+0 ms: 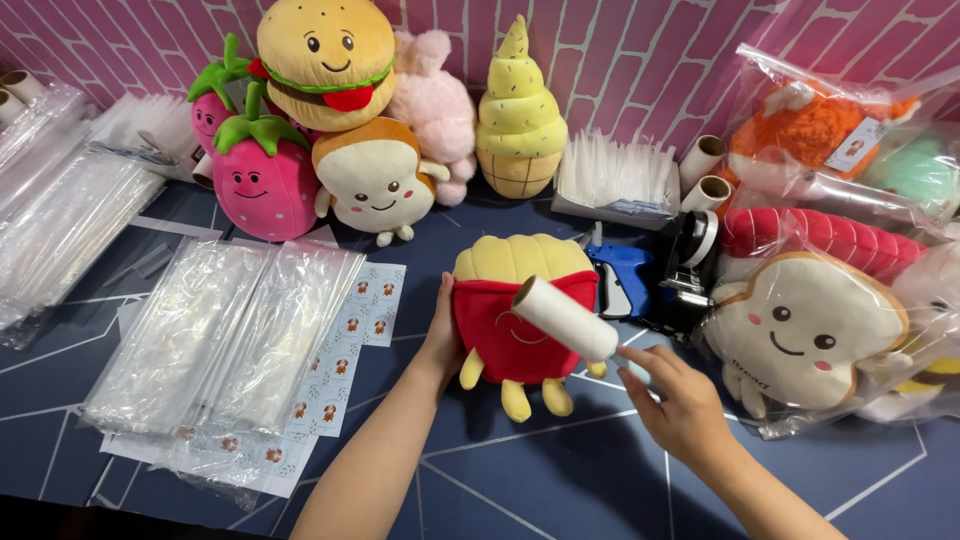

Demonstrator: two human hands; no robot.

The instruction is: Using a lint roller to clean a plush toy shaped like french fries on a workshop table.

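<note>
A french-fries plush toy (505,325), yellow on top with a red pouch body and small yellow feet, lies on the dark blue table (560,480). My left hand (440,335) presses against its left side and steadies it. My right hand (675,400) grips the handle of a white lint roller (565,318), whose roll rests across the plush's red front.
Stacks of clear plastic bags (225,335) and sticker sheets (340,370) lie at left. Strawberry (262,185), burger (325,55), toast (375,180) and ice-cream (518,115) plushes stand at the back. Bagged plushes (805,325), a blue tagging gun (625,275) and a tape dispenser (690,265) sit at right.
</note>
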